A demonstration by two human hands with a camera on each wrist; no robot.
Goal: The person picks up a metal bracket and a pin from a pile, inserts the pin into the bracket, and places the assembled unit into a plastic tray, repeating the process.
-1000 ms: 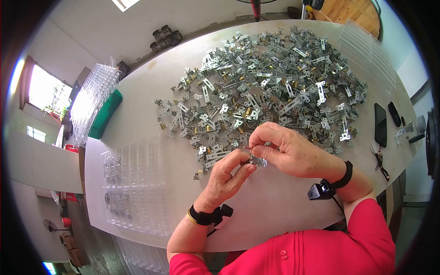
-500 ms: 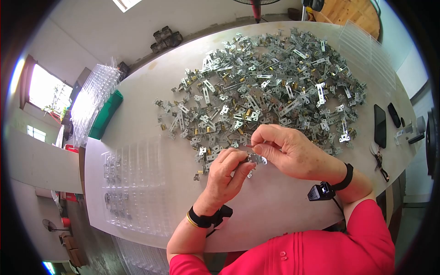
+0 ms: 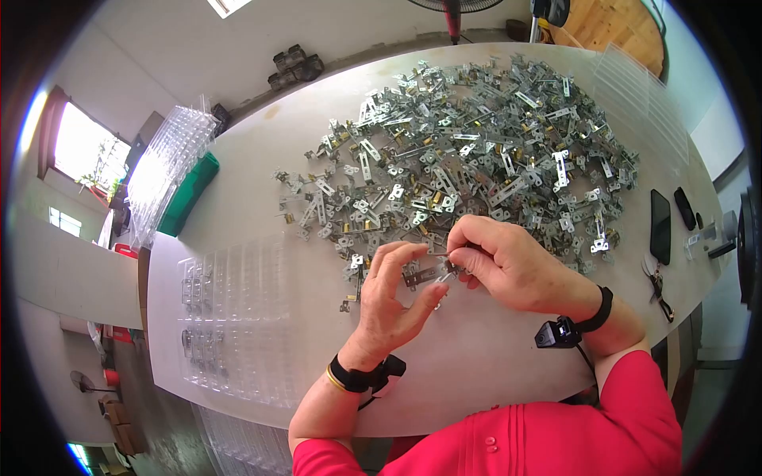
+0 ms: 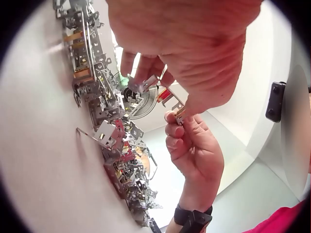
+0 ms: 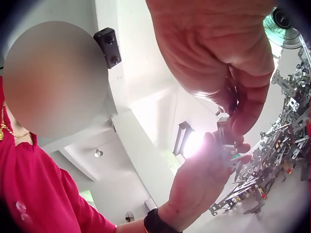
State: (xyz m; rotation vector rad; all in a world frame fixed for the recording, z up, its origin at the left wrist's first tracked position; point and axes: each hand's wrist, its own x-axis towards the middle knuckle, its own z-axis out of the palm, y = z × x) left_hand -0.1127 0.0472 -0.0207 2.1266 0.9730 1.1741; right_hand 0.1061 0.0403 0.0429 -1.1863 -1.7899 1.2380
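Over the front edge of a heap of small metal brackets (image 3: 476, 151), the two hands meet around one metal bracket (image 3: 421, 277). The right hand (image 3: 512, 266) pinches the bracket's right end between thumb and fingers; a thin reddish rod (image 3: 436, 254) sticks out leftward from the same grip. The left hand (image 3: 386, 301) has its thumb and fingers spread apart, with the bracket's slotted strip lying across the gap between them. In the right wrist view, the left hand (image 5: 197, 179) is beside the metal part, whose far side is hidden by fingers.
Clear plastic trays (image 3: 238, 317) lie at the table's left, some metal parts in their left cells. More trays (image 3: 171, 163) lean by a green bin (image 3: 189, 194). At the right are a phone (image 3: 660, 226), cutters (image 3: 657, 289) and a clear sheet (image 3: 639, 103).
The left hand has loosened its pinch on the bracket and spread its fingers, so more of the strip shows. The right hand holds the bracket's right end. The view has shifted slightly.
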